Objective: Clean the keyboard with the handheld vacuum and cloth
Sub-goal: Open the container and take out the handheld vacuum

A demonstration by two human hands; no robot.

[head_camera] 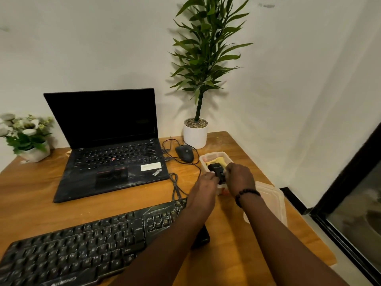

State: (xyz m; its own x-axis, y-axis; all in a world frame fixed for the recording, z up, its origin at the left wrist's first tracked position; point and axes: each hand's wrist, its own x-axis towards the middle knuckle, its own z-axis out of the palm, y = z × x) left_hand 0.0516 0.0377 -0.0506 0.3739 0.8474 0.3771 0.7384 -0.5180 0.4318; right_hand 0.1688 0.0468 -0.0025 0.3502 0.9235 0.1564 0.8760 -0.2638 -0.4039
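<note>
I have both arms stretched forward over the surface (237, 234). My right hand (240, 178) and left hand (206, 180) are curled around the black handheld vacuum (216, 171) from either side, above the clear container (204, 162) with the yellow cloth (219, 160) in it. The container's lid (272, 203) lies near the right edge, leaving little room there. The vacuum's long axis runs away from me. The keyboard (82, 244) lies slantwise at lower left, under my left forearm.

Black vacuum (216, 172), seemingly atop yellow cloth (218, 161)
</note>
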